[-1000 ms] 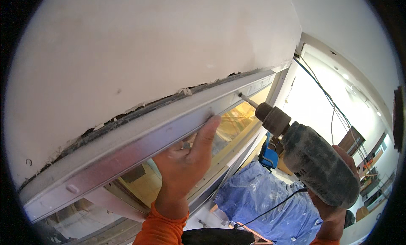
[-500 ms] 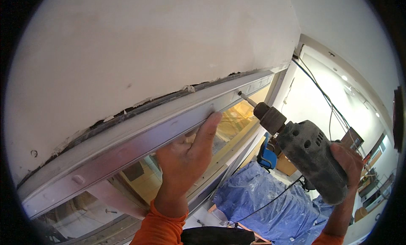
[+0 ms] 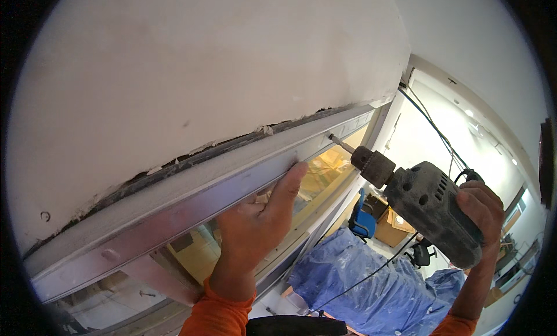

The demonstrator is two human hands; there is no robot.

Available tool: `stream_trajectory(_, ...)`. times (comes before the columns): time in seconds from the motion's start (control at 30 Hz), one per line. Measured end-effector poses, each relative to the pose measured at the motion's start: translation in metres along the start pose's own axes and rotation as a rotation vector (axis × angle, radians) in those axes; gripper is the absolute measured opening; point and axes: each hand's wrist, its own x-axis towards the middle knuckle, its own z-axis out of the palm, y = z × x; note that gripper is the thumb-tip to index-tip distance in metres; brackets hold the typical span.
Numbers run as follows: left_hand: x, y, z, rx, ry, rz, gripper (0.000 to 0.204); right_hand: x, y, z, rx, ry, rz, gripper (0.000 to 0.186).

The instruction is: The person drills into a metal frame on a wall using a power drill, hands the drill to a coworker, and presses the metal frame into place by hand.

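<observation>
A long silvery metal rail (image 3: 200,200) runs diagonally along the lower edge of the wall. My left hand (image 3: 252,226) is closed on its lower edge, the thumb on the front face and the fingers behind, mostly hidden. In my right hand (image 3: 484,211) is a dusty dark-grey power drill (image 3: 432,205), gripped by its rear. From its chuck (image 3: 373,166) a bit (image 3: 343,145) points up and left, with a small dark screw head (image 3: 331,137) at its tip against the rail's face, right of my left thumb.
A pale wall (image 3: 203,63) with a ragged gap rises above the rail. Glass panes (image 3: 130,295) lie under it. Lower down are a blue plastic sheet (image 3: 354,272), a blue chair (image 3: 364,220) and a cardboard box (image 3: 391,229). Cables (image 3: 432,127) hang at the right.
The drill has shifted slightly right, with its bit tip still at the rail. My left hand keeps its hold; the whole view has moved a little.
</observation>
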Motion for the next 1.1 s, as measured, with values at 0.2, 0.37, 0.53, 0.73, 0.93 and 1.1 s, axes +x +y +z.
stream_trajectory(0.2, 0.004, 0.005, -0.003, 0.151, -0.03, 0.135, 0.027, 0.016, -0.009, -0.003, -0.076, -0.011, -0.052, 0.055)
stream_trajectory(0.37, 0.007, 0.001, -0.004, 0.171, -0.047, 0.103, 0.019, 0.015, -0.007, 0.003, -0.08, -0.002, -0.036, 0.052)
stream_trajectory(0.53, 0.008, 0.007, 0.002, 0.105, -0.021, 0.022, 0.017, -0.001, -0.002, 0.006, 0.033, 0.031, 0.036, 0.049)
stream_trajectory(0.73, 0.004, -0.01, -0.006, 0.302, -0.075, 0.07, 0.009, -0.013, -0.029, 0.007, 0.114, 0.004, 0.281, 0.046)
stream_trajectory(0.93, 0.005, 0.011, 0.008, 0.068, -0.009, -0.147, 0.019, -0.016, -0.051, 0.003, 0.424, 0.036, 0.506, 0.064)
stream_trajectory(1.1, 0.006, 0.007, 0.002, 0.296, -0.046, -0.042, 0.021, -0.056, -0.04, 0.05, 0.751, 0.124, 0.667, 0.077)
